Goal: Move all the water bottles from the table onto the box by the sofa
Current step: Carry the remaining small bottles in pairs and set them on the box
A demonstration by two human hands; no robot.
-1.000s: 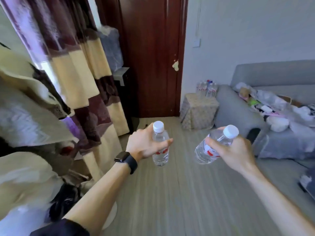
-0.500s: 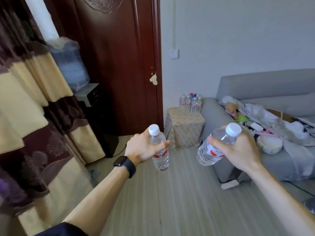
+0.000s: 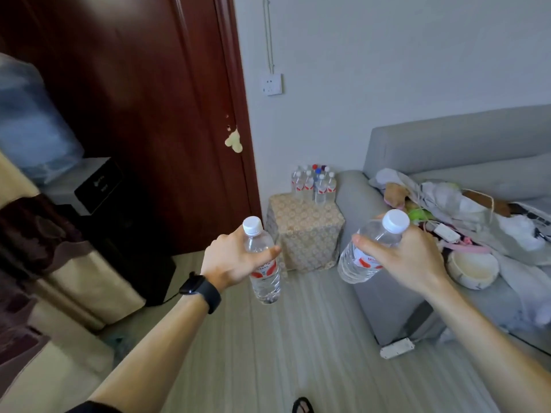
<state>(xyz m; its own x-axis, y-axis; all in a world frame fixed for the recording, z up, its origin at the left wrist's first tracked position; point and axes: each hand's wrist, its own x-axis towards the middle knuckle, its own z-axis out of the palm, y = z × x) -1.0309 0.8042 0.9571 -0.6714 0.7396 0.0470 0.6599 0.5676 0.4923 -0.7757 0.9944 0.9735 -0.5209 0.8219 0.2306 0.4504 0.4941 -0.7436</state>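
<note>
Shift since earlier: box and sofa closer and larger in view; curtain slid off toward nine o'clock; both bottles in the same grips.
Left hand point(image 3: 231, 260): curled round the upper body of a clear plastic water bottle with white cap and red-and-white label point(image 3: 265, 286), thumb across its front; bottle upright, in the air over the floor, at seven o'clock of the box.
Right hand point(image 3: 410, 259): wrapped round the shoulder of a second clear plastic bottle with white cap point(image 3: 359, 263); tilted, cap toward one o'clock; in the air before the sofa arm, at four o'clock of the box.
Box: square box draped in cream lace-patterned cloth point(image 3: 304, 231), on the floor at twelve o'clock, between door and sofa arm.
On the box: cluster of small clear water bottles point(image 3: 314, 186), standing at its far edge by the wall.
Sofa: grey fabric sofa point(image 3: 447, 144) at two o'clock, seat heaped with clutter.
Wrist: black smartwatch point(image 3: 199, 287) on the left arm.
Door: dark red wooden door point(image 3: 149, 114) at eleven o'clock.
Floor: white power strip point(image 3: 396, 348) at five o'clock, by the sofa's foot.
</note>
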